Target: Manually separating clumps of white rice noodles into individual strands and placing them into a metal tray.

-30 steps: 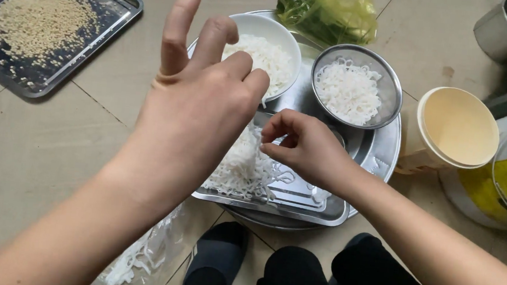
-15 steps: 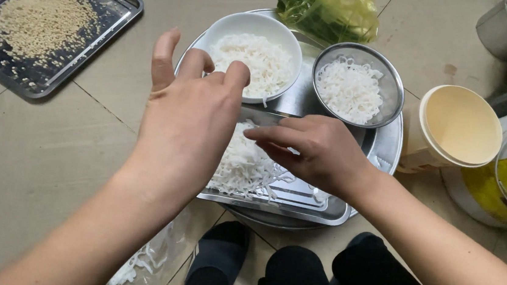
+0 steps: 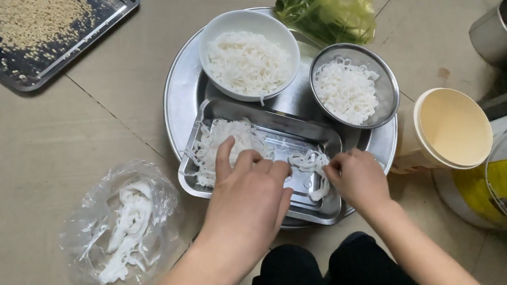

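Observation:
My left hand (image 3: 249,191) is down in a rectangular steel tray (image 3: 293,145). Its fingers are curled onto white shredded strips (image 3: 220,139) heaped at the tray's left end. My right hand (image 3: 357,179) is at the tray's right end, pinching a small clump of the same strips (image 3: 310,161) that lies between the two sets of fingertips. The tray rests on a round steel platter (image 3: 177,102). Behind it stand a white bowl (image 3: 216,29) and a metal strainer bowl (image 3: 390,87), both holding white strips.
A clear plastic bag (image 3: 123,229) with white pieces lies on the tiled floor at the front left. A dark tray of grains (image 3: 103,7) is at the far left. A cream tub (image 3: 447,129), a yellow-and-white bucket (image 3: 506,183), a metal pot (image 3: 498,32) and bagged greens (image 3: 329,8) stand to the right and behind.
My left hand has dropped from a raised, fingers-up pose over the bowls down into the rectangular tray. My right hand has shifted right and now pinches the small clump.

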